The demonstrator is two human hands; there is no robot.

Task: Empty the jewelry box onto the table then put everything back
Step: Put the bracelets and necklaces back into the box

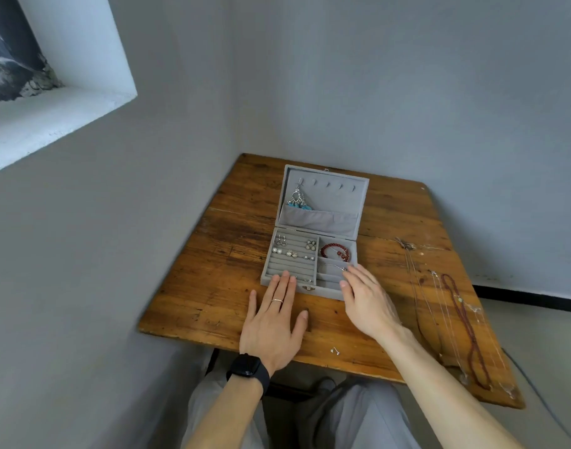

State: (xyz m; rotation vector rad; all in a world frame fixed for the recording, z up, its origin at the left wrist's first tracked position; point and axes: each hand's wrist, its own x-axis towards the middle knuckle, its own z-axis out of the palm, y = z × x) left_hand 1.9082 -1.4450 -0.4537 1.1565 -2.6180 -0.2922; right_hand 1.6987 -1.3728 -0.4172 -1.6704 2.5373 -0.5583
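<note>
With both the left hand (271,322) and right hand (363,299) open and grasping nothing at the front edge of the jewelry box (310,254), a careless reach risks dragging the necklaces (452,319) beside the right wrist into a tangle.

Jewelry box (313,254) sits open mid-frame on the wooden surface (213,286), both hands spread flat at its near edge, necklaces (452,319) lower right.
</note>
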